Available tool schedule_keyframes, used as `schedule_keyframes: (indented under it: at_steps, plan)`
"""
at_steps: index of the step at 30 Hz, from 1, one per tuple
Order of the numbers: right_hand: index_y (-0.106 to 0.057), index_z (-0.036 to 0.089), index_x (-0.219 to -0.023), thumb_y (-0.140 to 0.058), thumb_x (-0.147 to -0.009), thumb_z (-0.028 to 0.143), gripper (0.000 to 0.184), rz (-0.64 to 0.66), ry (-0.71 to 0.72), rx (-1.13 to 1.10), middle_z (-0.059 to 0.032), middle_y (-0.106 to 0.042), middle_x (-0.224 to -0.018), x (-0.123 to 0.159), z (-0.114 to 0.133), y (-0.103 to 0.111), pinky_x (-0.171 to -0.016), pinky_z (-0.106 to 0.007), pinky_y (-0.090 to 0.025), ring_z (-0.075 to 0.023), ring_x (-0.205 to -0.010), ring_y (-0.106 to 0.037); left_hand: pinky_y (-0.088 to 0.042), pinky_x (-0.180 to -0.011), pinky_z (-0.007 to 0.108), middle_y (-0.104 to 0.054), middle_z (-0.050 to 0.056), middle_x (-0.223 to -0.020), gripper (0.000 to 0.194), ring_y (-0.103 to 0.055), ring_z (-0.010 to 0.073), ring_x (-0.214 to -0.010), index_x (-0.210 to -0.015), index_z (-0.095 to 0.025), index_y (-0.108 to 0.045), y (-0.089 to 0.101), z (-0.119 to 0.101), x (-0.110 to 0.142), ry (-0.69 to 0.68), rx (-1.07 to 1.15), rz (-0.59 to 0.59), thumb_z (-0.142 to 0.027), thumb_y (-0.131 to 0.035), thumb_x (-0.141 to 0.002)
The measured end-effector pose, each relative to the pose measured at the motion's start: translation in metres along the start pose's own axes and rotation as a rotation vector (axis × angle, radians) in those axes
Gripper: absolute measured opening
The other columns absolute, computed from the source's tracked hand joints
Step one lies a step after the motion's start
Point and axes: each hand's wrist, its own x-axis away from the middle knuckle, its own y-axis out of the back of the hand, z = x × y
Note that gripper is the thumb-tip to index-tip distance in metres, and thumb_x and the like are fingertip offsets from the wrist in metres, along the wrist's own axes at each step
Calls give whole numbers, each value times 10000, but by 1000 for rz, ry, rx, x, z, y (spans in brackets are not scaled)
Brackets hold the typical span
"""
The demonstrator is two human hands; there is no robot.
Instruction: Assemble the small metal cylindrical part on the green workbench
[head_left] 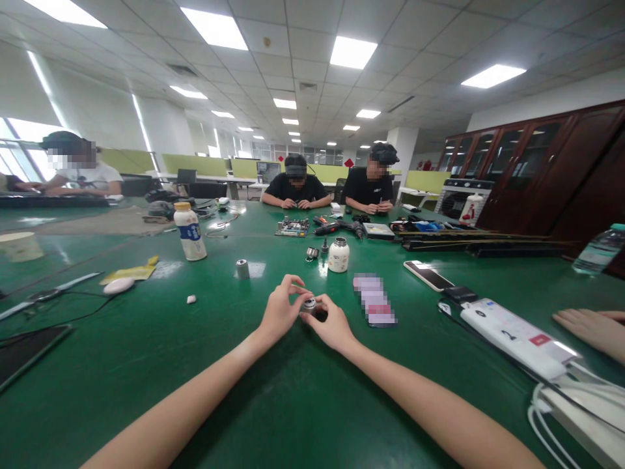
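Between my two hands, low over the green table [219,391], is a small silver metal cylinder [309,305] with a dark spot on its top; its exact kind is hard to make out. The thumb and fingers of my left hand [283,306] close on its left side and top. My right hand [334,322] pinches it from the right, thumb at the front. My fingers hide part of its sides. A similar grey metal cylinder [243,269] stands upright farther off to the left. Just beyond my hands is a cream-coloured open jar [338,255].
A phone [375,299] lies right of my hands, near a white phone [428,275]. A milk bottle [190,232] stands left. Farther back are a circuit board [291,227] and power drill [336,227]. Another person's hand [590,329] rests at right; several people sit around.
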Motion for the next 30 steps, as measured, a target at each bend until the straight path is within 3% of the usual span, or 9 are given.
schedule_keyframes:
  at_steps: [9, 15, 21, 27, 30]
  plan:
    - [-585, 248, -954, -685, -769, 403, 262, -3, -3, 9, -11, -725, -872, 0, -1, -1, -787, -329, -490, -205, -838, -673, -520, -829, 352, -757, -14, -801, 251, -728, 203, -834, -961, -244, -459, 8, -6, -4, -5, 48, 31, -186, -629, -786]
    - [-587, 245, -949, -683, -773, 394, 250, 2, 1, 17, -6, -722, -857, 1, 0, 0, -785, -326, -488, -203, -842, -673, -515, -823, 346, -746, -17, -793, 231, -723, 199, -814, -950, -241, -469, 6, -5, -1, 0, 26, 135, -212, -640, -796]
    - [-596, 239, -968, -708, -759, 410, 292, -10, -17, 4, -22, -727, -904, 0, 0, -1, -816, -341, -491, -208, -864, -674, -520, -831, 361, -709, 48, -885, 215, -701, 209, -855, -934, -214, -499, 14, -7, -8, -3, -64, -107, -369, -612, -838]
    - [-593, 245, -953, -701, -762, 399, 268, -3, -21, 7, -15, -721, -873, 0, 0, 0, -789, -334, -496, -206, -843, -672, -547, -837, 368, -714, 67, -1002, 302, -713, 239, -916, -982, -216, -554, 18, -9, -8, -13, 11, 138, -321, -702, -741]
    - [-585, 244, -940, -695, -765, 410, 265, -3, -13, 7, -10, -717, -861, 1, -1, 0, -783, -325, -493, -202, -836, -670, -553, -819, 352, -725, 56, -960, 262, -714, 229, -903, -957, -216, -569, 13, -9, -6, -7, 21, 138, -291, -700, -742]
